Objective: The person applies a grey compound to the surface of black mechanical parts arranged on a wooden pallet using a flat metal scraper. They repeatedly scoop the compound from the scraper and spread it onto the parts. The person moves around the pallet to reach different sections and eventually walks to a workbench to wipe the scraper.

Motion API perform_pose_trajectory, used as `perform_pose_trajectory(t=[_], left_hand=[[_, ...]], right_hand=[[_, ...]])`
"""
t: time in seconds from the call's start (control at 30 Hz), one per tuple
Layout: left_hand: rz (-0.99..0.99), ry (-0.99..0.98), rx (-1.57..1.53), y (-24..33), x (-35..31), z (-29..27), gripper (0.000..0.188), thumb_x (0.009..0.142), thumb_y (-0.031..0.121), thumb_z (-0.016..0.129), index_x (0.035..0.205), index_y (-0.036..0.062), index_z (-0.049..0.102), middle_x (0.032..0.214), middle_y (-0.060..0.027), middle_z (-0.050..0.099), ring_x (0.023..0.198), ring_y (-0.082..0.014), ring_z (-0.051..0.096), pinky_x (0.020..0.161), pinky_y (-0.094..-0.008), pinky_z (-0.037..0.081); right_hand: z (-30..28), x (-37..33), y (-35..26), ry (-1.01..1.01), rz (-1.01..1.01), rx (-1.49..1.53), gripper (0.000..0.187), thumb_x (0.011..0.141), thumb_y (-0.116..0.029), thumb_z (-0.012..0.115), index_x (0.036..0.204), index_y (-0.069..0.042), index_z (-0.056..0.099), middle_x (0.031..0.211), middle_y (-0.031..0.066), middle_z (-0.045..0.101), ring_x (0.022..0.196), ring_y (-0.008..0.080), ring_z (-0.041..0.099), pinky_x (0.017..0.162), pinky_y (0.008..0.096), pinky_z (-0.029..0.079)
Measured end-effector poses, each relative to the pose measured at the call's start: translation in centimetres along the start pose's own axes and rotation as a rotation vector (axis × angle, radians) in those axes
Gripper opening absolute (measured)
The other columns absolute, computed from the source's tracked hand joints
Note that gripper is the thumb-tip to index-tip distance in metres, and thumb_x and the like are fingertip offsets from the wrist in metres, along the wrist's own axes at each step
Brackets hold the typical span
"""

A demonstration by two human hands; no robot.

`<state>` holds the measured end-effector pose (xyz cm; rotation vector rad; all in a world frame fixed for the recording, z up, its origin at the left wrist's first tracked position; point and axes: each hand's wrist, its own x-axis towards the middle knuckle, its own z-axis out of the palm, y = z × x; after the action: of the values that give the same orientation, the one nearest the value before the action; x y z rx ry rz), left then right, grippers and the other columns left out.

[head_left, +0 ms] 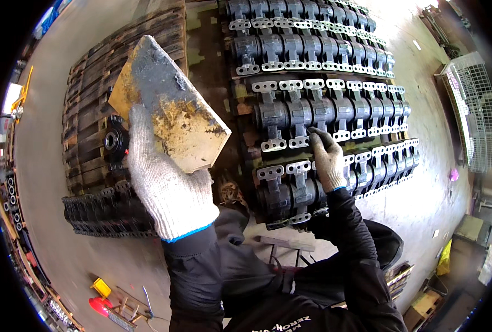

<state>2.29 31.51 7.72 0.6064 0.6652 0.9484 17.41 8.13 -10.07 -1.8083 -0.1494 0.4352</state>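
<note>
Nearest the camera, a flat, angular board (193, 133) was held up by the left hand (171, 182), which was covered by a white knitted glove with a blue-edged cuff. The board's upper face was coated with grey paste (157, 72) toward its far end, and its nearer part was marked by yellowish-brown and black stains. The fingers of this hand were clamped on the board: one was laid over the left part of its face, while the others were hidden from view. In the view, the board was placed between a slatted wooden pallet (91, 99) on the left and rows of black rollers (340, 113) on the right.

The right hand (329, 160) was likewise gloved, and the glove's tips were darkened. It was stretched out over the rollers, with its fingers partly bent beside the second-nearest row; whether they were closed on anything, or whether a roller was touched, could not be told.

The rollers were lined up side by side and fitted with pale metal plates pierced by holes. A black part with a ring-shaped end (114, 140) was set on the pallet, just left of the left hand, and another row of black parts (107, 213) was seen nearer the person. At the far right, a wire mesh cage (470, 108) was placed on the floor (41, 166).
</note>
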Motion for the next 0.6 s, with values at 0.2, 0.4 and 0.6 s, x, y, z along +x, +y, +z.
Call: perform_pose_trajectory(t=[0.2,0.4,0.6], left_hand=[[-0.036,-0.078,-0.076,0.5,0.2,-0.7,0.041,0.103,0.027,0.057,0.136,0.0033,0.053,0.123,-0.0090,0.066,0.105,-0.0193,0.068,0.086,-0.0367,0.060],[-0.047,-0.036,-0.076,0.2,-0.1,-0.2,0.040,0.102,0.027,0.058,0.135,0.0034,0.054,0.120,-0.0089,0.067,0.101,-0.0193,0.070,0.079,-0.0347,0.062],[-0.027,-0.033,-0.131,0.3,-0.2,0.0,0.047,0.103,0.026,0.057,0.138,-0.0026,0.049,0.120,-0.0191,0.066,0.100,-0.0234,0.072,0.074,-0.0349,0.066]], right_hand=[[2.6,0.5,2.7,-0.130,-0.176,-0.221,0.027,0.096,-0.012,0.066,0.118,0.002,0.069,0.107,0.0157,0.072,0.099,0.0204,0.071,0.085,0.0296,0.054],[2.8,1.1,4.5,-0.150,-0.329,-0.429,0.029,0.093,-0.014,0.067,0.117,0.000,0.069,0.109,0.0214,0.069,0.101,0.0369,0.068,0.088,0.0391,0.054],[3.5,2.0,0.9,-0.154,-0.240,-0.290,0.027,0.093,-0.009,0.066,0.118,0.001,0.068,0.107,0.0177,0.071,0.100,0.0267,0.072,0.086,0.0320,0.055]])
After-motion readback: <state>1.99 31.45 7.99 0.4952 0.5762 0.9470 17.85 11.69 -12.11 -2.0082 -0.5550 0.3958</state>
